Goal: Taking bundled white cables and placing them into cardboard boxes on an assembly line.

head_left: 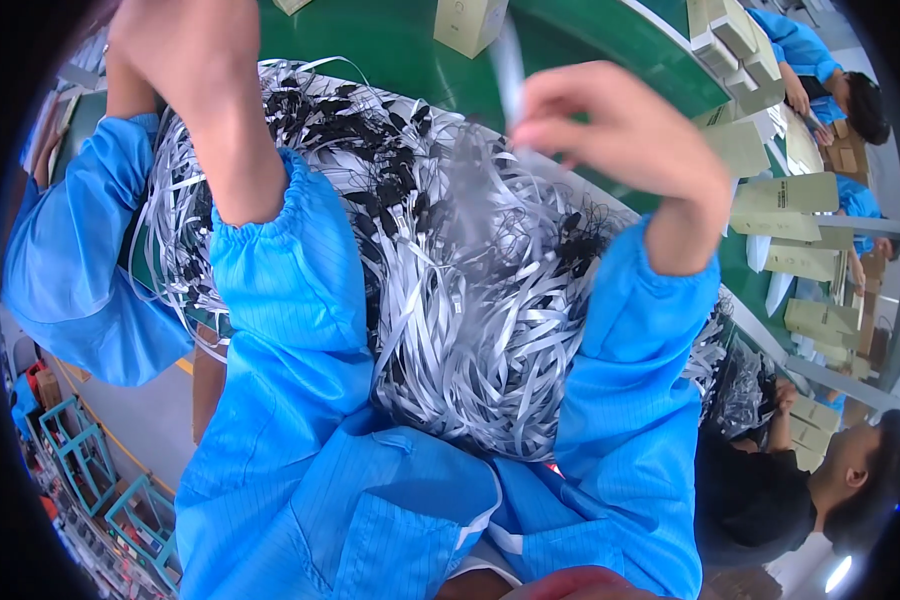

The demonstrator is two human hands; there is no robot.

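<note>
A large heap of grey flat straps (500, 350) with black ends and thin black cords lies right in front of me, between my forearms. My right hand (620, 125) is raised over the far right of the heap, fingers pinched together. From those fingertips a blurred pale strap (511, 65) runs upward. A greyish smear hangs just left of the hand, too blurred to name. My left hand (185, 50) is held high at the far left, beyond the heap; its fingers are smeared and partly cut off by the picture's edge.
Behind the heap is a green tabletop (390, 35) with a cream box (469, 25). More cream boxes (785, 195) line the right side. A co-worker's blue sleeve (90, 250) is close at my left; a person in black (755, 495) sits at the right. Blue-green metal frames (75, 450) stand on the floor.
</note>
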